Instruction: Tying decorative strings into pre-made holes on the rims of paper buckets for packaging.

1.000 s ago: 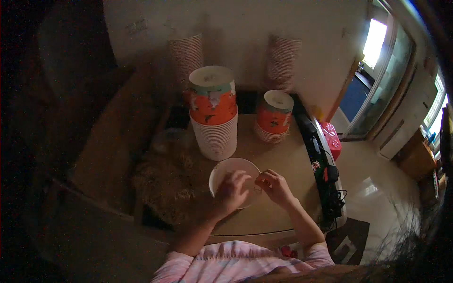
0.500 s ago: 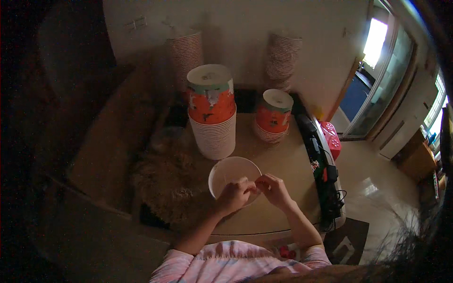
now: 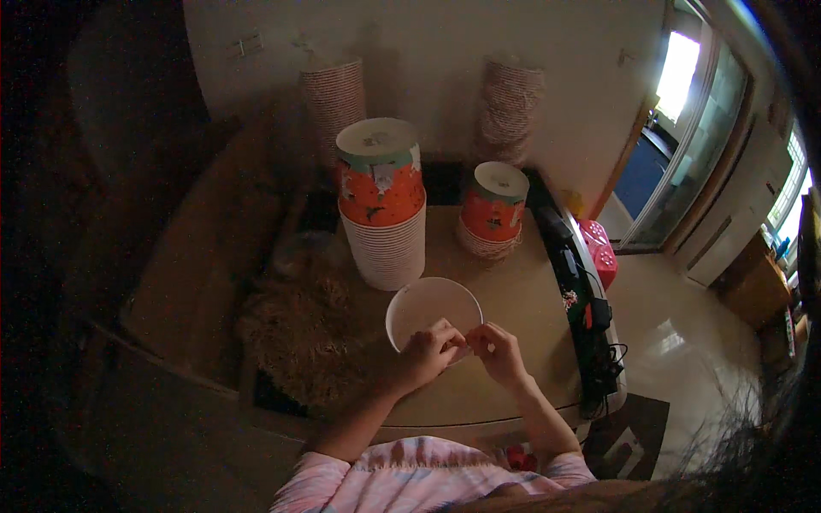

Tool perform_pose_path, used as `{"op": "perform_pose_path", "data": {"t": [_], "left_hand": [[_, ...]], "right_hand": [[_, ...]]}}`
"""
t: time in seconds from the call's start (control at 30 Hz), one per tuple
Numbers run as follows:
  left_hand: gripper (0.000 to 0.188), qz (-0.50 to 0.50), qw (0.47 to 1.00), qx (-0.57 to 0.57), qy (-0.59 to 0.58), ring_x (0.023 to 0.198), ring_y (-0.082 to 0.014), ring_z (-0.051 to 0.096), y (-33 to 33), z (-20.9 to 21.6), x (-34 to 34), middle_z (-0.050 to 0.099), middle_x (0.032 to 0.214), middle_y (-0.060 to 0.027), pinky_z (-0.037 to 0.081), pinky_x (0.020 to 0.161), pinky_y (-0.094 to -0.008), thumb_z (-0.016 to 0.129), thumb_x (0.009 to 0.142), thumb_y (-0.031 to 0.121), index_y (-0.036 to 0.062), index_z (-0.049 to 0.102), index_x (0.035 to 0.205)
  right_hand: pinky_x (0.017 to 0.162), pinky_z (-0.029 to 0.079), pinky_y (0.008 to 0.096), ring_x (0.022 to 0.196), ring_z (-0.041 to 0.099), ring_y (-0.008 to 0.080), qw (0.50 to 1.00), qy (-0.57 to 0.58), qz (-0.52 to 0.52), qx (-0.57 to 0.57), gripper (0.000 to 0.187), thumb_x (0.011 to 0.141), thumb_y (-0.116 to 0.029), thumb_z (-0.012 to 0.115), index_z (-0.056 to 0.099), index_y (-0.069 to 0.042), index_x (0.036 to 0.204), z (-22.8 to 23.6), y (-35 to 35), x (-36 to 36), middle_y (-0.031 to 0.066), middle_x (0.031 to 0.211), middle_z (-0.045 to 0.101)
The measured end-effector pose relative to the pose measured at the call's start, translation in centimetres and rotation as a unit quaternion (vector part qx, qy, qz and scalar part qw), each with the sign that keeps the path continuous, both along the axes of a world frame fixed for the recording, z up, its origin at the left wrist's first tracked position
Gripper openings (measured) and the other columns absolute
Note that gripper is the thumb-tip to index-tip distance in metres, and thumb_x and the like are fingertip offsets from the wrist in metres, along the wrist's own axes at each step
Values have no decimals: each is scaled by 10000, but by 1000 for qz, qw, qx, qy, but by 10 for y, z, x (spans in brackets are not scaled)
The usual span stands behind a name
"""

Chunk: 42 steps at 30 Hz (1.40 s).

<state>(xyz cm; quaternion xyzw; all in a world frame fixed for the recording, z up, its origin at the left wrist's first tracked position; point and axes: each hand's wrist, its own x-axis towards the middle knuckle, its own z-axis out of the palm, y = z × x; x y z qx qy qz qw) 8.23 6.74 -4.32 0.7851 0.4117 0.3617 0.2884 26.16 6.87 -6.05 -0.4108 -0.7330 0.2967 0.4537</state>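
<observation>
Tub [image 3: 432,305], tan tabletop [image 3: 532,316], dim wall [image 3: 428,68]

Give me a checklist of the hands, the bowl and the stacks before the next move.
1. White round bowl, opening upward: ok.
2. Left hand and right hand both at the bowl, fingertips close together near its rim: ok.
3. Anything pinched between the fingertips: cannot tell, too small and dim.
4. Tall stack of white containers with an orange-and-green top standing on its own: ok.
5. Clear gap between bowl and tall stack: cannot tell, the two look very close from this angle.
6. Good light on the brown shaggy heap at left: not ok, it lies in shadow.
</observation>
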Motion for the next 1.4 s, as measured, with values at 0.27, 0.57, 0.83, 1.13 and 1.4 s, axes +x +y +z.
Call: {"op": "perform_pose_path", "data": {"t": [0.27, 0.57, 0.83, 1.13, 1.4], "left_hand": [[141, -8, 994, -106, -3, 741, -180, 590, 1, 3, -2, 595, 831, -85, 459, 649, -275, 576, 837, 142, 9, 589, 884], [151, -73, 841, -458, -277, 517, -48, 462, 19, -9, -2, 525, 660, 16, 370, 429, -183, 513, 895, 169, 32, 569, 867], [141, -56, 847, -444, -288, 566, -50, 502, 14, 0, -9, 570, 725, -1, 406, 471, -183, 529, 879, 120, 3, 579, 939], [130, -30, 945, -287, -151, 683, -64, 558, 10, 6, -7, 619, 780, -19, 461, 616, -217, 592, 826, 95, -15, 615, 892], [156, 12, 959, -234, -158, 669, -85, 577, 6, -1, -9, 632, 750, -26, 474, 621, -238, 641, 784, 127, 1, 627, 875]], "right_hand": [[587, 459, 233, 659, 557, 119, 992, 114, -32, -41, 79, 799, 53, 554, 566, -8, 847, -17, -9, -10, 57, 789, 590], [634, 485, 252, 731, 593, 147, 973, 87, -162, 142, 96, 780, 46, 600, 617, -4, 860, -16, -24, -31, 104, 864, 619], [720, 496, 270, 825, 610, 190, 975, 115, -144, 126, 197, 775, 58, 595, 632, -23, 951, -9, -33, -40, 103, 919, 620], [694, 483, 256, 775, 607, 145, 974, 201, -99, -36, 152, 748, 57, 632, 622, -8, 885, -35, -22, -26, 76, 849, 638], [655, 476, 254, 727, 594, 124, 984, 118, -131, -32, 114, 737, 24, 658, 611, -22, 829, -20, -23, -28, 60, 807, 642]]}}
